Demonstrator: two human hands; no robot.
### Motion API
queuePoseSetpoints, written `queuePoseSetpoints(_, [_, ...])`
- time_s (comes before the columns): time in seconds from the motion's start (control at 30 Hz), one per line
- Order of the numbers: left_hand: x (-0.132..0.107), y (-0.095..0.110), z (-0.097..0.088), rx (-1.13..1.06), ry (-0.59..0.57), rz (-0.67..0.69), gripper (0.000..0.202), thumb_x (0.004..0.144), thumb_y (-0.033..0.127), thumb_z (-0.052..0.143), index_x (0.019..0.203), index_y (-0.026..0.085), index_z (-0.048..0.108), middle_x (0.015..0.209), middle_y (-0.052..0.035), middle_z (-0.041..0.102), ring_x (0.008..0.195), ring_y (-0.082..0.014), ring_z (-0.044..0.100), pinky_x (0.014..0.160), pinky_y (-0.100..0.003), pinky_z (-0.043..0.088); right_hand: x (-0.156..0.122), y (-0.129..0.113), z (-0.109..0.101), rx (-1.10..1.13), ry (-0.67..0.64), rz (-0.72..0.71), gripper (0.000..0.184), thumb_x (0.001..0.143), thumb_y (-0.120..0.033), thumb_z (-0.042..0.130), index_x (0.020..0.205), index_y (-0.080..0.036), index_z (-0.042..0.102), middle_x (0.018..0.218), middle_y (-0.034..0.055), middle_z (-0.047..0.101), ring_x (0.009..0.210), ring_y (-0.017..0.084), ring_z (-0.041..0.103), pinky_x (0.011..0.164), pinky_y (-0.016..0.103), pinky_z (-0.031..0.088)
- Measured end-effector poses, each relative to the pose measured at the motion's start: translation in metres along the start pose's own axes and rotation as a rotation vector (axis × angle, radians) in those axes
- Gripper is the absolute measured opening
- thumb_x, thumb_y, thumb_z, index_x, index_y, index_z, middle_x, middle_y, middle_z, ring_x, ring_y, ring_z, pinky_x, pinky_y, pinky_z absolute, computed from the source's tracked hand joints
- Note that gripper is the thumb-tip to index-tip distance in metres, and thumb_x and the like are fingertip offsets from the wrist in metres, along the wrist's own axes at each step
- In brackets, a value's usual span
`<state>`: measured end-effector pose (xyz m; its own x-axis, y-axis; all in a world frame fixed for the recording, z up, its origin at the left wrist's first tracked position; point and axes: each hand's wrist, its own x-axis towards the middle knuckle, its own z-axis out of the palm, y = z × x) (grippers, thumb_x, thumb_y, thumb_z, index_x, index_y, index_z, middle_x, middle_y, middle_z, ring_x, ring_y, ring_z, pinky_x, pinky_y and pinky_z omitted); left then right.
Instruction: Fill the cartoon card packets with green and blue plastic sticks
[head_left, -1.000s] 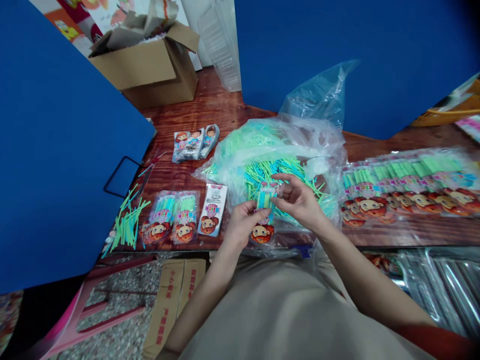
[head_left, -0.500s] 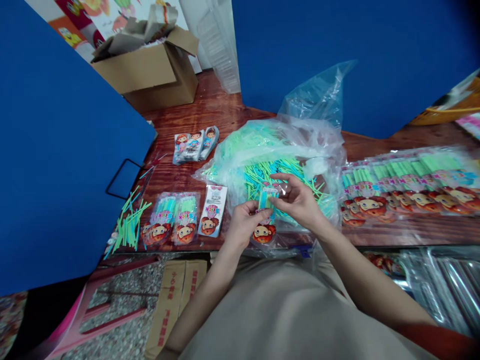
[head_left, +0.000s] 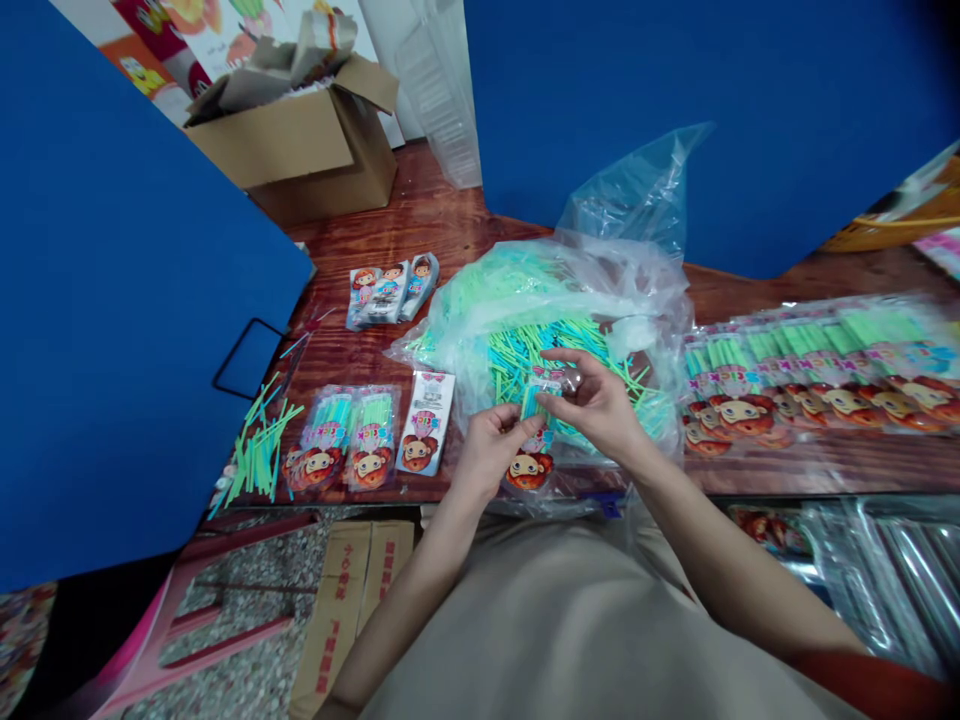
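My left hand and my right hand both pinch a clear plastic packet above a large clear bag of green and blue plastic sticks. The packet holds a small bundle of blue-green sticks, and a cartoon face shows on its lower end. My right fingers are on the upper part of the packet, my left fingers on its middle. The hands hide part of the packet. A printed card packet lies just left of my left hand.
On the wooden table lie filled packets, loose green sticks, small printed packets and a long row of green-stick packets. A cardboard box stands behind, between blue panels.
The packet has tilted slightly between my fingers, and both hands have shifted a little around it. The bag and table items stay in place.
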<state>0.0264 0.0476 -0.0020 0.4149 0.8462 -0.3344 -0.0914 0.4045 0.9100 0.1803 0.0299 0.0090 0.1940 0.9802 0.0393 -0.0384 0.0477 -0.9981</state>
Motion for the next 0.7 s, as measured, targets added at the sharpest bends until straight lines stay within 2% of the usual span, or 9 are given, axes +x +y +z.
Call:
queuePoseSetpoints(0.13, [-0.0004, -0.0024, -0.0004, 0.005, 0.041, 0.043, 0.035, 0.071, 0.046, 0.080, 0.078, 0.013, 0.070, 0.066, 0.0020, 0.057, 0.062, -0.0091, 0.045, 0.058, -0.022, 0.033, 0.0001, 0.0002, -0.0009, 0.012, 0.010, 0.007, 0.044, 0.072, -0.031, 0.077, 0.112, -0.023, 0.060, 0.061, -0.0055, 0.046, 0.050, 0.011, 0.040, 0.047, 0.027, 0.035])
queuePoseSetpoints(0.3, [0.0015, -0.0073, -0.0012, 0.043, 0.076, 0.077, 0.035, 0.071, 0.048, 0.079, 0.075, 0.014, 0.068, 0.064, 0.0033, 0.054, 0.061, -0.0084, 0.044, 0.058, -0.022, 0.033, 0.0004, 0.0018, -0.0015, 0.066, -0.002, -0.015, 0.047, 0.070, -0.030, 0.080, 0.111, -0.020, 0.060, 0.059, -0.0076, 0.045, 0.051, 0.010, 0.042, 0.048, 0.025, 0.036])
queuePoseSetpoints(0.47, [0.0011, -0.0085, -0.0031, 0.095, 0.061, 0.076, 0.037, 0.073, 0.050, 0.076, 0.075, 0.014, 0.067, 0.062, 0.0042, 0.051, 0.058, -0.0082, 0.041, 0.056, -0.022, 0.031, -0.0003, 0.0025, -0.0021, 0.088, -0.016, -0.025, 0.045, 0.071, -0.033, 0.080, 0.110, -0.021, 0.061, 0.055, -0.0092, 0.043, 0.049, 0.010, 0.043, 0.047, 0.024, 0.036])
queuePoseSetpoints(0.6, [0.0009, -0.0088, -0.0042, 0.136, 0.029, 0.085, 0.036, 0.075, 0.049, 0.075, 0.073, 0.014, 0.066, 0.061, 0.0046, 0.048, 0.058, -0.0080, 0.040, 0.056, -0.022, 0.030, -0.0007, 0.0047, -0.0027, 0.067, 0.017, -0.028, 0.043, 0.070, -0.031, 0.081, 0.107, -0.019, 0.062, 0.055, -0.0086, 0.048, 0.049, 0.010, 0.045, 0.047, 0.024, 0.038])
queuePoseSetpoints(0.7, [-0.0003, -0.0077, -0.0002, 0.134, 0.034, 0.069, 0.038, 0.073, 0.050, 0.075, 0.072, 0.013, 0.065, 0.061, 0.0044, 0.049, 0.058, -0.0082, 0.039, 0.057, -0.023, 0.030, -0.0023, 0.0059, -0.0027, 0.061, 0.039, -0.028, 0.043, 0.069, -0.033, 0.082, 0.105, -0.020, 0.064, 0.059, -0.0064, 0.055, 0.054, 0.012, 0.054, 0.052, 0.025, 0.045])
